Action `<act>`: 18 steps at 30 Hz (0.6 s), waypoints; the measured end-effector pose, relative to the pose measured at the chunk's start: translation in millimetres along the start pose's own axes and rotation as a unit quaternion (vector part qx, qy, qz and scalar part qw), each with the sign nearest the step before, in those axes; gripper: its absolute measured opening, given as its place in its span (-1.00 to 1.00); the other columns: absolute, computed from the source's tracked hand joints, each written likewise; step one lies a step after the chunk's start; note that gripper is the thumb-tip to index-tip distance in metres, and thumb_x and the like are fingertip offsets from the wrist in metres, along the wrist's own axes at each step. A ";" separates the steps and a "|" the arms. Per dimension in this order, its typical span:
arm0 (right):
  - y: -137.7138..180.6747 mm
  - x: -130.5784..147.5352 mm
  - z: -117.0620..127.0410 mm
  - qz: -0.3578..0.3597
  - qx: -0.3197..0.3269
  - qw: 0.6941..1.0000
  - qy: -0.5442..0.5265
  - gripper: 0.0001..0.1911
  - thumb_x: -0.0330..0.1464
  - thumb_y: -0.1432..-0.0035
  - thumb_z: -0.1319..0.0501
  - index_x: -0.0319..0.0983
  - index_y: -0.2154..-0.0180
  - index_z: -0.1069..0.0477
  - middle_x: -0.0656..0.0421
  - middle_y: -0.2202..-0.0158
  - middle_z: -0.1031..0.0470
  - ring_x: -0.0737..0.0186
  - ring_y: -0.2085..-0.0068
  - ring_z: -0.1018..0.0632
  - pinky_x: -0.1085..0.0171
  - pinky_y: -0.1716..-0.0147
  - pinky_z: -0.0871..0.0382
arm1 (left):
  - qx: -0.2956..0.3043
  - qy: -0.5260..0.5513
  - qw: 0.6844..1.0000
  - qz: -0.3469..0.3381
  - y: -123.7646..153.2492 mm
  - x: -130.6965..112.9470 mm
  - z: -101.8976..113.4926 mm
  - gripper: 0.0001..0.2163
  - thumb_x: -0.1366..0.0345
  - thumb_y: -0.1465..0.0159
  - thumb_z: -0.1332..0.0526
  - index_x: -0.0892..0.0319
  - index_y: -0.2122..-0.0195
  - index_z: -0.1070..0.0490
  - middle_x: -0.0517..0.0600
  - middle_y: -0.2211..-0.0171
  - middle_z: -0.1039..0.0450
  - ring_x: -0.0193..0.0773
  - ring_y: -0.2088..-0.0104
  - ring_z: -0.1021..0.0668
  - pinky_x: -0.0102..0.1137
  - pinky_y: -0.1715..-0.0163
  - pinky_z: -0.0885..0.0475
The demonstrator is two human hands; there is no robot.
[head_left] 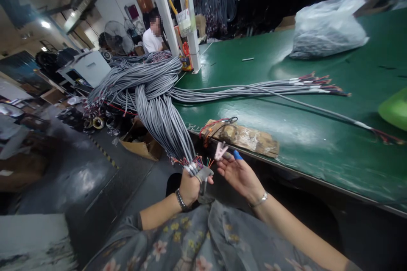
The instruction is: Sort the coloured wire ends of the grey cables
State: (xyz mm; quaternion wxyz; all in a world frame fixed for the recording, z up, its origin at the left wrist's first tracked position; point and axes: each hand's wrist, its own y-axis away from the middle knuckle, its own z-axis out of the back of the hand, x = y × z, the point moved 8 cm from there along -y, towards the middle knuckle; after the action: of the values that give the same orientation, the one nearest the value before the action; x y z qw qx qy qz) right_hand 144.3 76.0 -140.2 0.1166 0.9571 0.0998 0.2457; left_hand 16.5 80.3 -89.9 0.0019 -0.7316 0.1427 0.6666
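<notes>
My left hand [190,186] is closed around the lower ends of a thick bundle of grey cables [167,123], with a grey covering on its thumb. Short coloured wire ends [208,162] poke out beside that thumb. My right hand [240,173], palm turned up and fingers curled, is just to the right of them. A pale pink clip [220,151] is at its fingertips, seemingly pinched there; the exact contact is blurred. Blue covering wraps the tip of the right thumb. Near the clip, a worn wooden block [243,135] with red and black wires lies along the bench edge.
On the green bench [318,135], more grey cables [241,89] stretch rightward with stripped ends. A plastic bag [329,27] and a green object [394,109] stand farther right. A white post [190,21] rises at the back; a person [152,36] sits beyond. Below is a cardboard box [140,142].
</notes>
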 end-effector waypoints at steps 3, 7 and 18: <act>6.7 4.2 5.2 0.014 -0.012 0.999 0.043 -0.68 -0.05 0.08 -0.38 -0.12 0.35 -0.55 0.20 0.35 -0.56 0.30 0.36 -0.51 0.33 0.36 -0.41 | 0.038 -0.019 0.999 -0.005 -0.2 -7.1 -3.6 -0.65 0.01 0.00 -0.36 0.26 0.52 -0.52 0.03 0.60 -0.51 -0.34 0.59 -0.44 -0.45 0.55 -0.27; 22.3 15.3 7.8 0.050 -0.030 0.989 0.134 -0.65 -0.05 0.15 -0.42 -0.13 0.35 -0.56 0.18 0.35 -0.56 0.28 0.37 -0.50 0.30 0.36 -0.43 | 0.089 -0.024 0.996 -0.010 -0.8 -11.2 -11.8 -0.65 0.01 0.01 -0.38 0.26 0.48 -0.54 0.06 0.50 -0.55 -0.28 0.44 -0.50 -0.42 0.40 -0.33; 60.9 22.6 -9.6 0.097 -0.018 0.878 0.468 -0.53 0.01 0.12 -0.36 -0.20 0.28 -0.57 0.08 0.38 -0.57 0.18 0.41 -0.49 0.20 0.35 -0.44 | 0.110 0.148 0.980 -0.068 18.0 -41.5 -25.2 -0.65 0.15 0.04 -0.44 0.23 0.27 -0.54 0.05 0.35 -0.57 -0.22 0.28 -0.55 -0.39 0.25 -0.37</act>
State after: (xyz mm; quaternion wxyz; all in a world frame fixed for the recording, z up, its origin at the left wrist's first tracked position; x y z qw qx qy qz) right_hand 167.1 25.2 -105.3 0.0490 0.7328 0.0455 0.6772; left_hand 34.3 66.6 -43.2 0.1068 -0.8254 0.1642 0.5295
